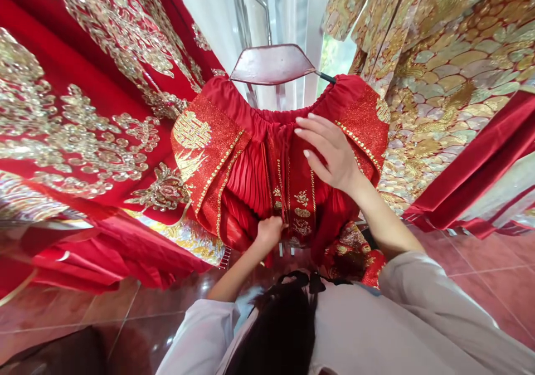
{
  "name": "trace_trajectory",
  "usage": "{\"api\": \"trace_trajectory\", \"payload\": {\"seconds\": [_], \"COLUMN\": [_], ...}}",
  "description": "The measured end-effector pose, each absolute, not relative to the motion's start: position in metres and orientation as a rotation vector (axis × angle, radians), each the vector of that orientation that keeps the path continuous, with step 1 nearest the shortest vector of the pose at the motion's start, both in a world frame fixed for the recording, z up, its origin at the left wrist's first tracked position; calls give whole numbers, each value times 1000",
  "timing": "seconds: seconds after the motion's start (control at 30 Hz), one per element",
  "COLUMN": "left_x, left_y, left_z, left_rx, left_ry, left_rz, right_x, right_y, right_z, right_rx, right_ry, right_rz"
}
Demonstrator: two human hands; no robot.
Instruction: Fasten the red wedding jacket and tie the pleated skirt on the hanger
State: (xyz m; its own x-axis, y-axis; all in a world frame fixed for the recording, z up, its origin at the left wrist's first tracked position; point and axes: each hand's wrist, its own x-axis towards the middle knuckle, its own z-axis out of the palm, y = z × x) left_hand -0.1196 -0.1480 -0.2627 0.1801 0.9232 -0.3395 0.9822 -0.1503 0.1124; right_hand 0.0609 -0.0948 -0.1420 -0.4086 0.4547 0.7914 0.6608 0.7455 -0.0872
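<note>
A red pleated skirt (246, 174) with gold embroidery hangs by its gathered waistband from a dark red hanger (271, 64) in front of me. My right hand (330, 152) rests high on the skirt just below the waistband, fingers stretched and slightly apart. My left hand (270, 233) is lower down, fingers closed on the embroidered central panel (298, 210) of the skirt.
A large red garment with gold and silver embroidery (83, 130) hangs at the left. A gold scale-patterned garment (451, 74) with red trim hangs at the right. Behind the hanger is a bright window (292, 7). Reddish floor tiles (480, 263) lie below.
</note>
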Motion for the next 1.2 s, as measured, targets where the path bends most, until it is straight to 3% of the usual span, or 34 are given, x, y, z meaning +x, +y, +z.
{"api": "trace_trajectory", "payload": {"seconds": [0.07, 0.17, 0.23, 0.53, 0.7, 0.83, 0.93, 1.07, 1.2], "left_x": [-123, -124, -119, -130, -164, -176, -171, -144, -118], "left_y": [-144, -128, -114, -98, -121, -140, -144, -131, -107], "left_z": [-229, -170, -142, -126, -114, -117, -116, -111, -117], "left_rx": [2309, 2722, 2861, 2948, 2849, 2850, 2908, 3009, 3057], "left_ry": [1774, 1690, 1635, 1212, 842, 896, 940, 1295, 1484], "left_rz": [-48, 782, 1083, 930, 465, 143, 313, 793, 835], "right_x": [59, 65, 74, 87, 85, 67, 50, 34, 22], "right_y": [-79, -60, -53, -66, -75, -112, -131, -123, -111], "right_z": [-139, -145, -150, -143, -133, -143, -157, -168, -173], "right_rx": [-906, -984, -966, -778, -816, -481, -593, -1369, -1566], "right_ry": [-2116, -2108, -2115, -2238, -2310, -2536, -2674, -2309, -1966], "right_rz": [-296, -274, -250, -135, -136, -94, 60, 47, 13]}}
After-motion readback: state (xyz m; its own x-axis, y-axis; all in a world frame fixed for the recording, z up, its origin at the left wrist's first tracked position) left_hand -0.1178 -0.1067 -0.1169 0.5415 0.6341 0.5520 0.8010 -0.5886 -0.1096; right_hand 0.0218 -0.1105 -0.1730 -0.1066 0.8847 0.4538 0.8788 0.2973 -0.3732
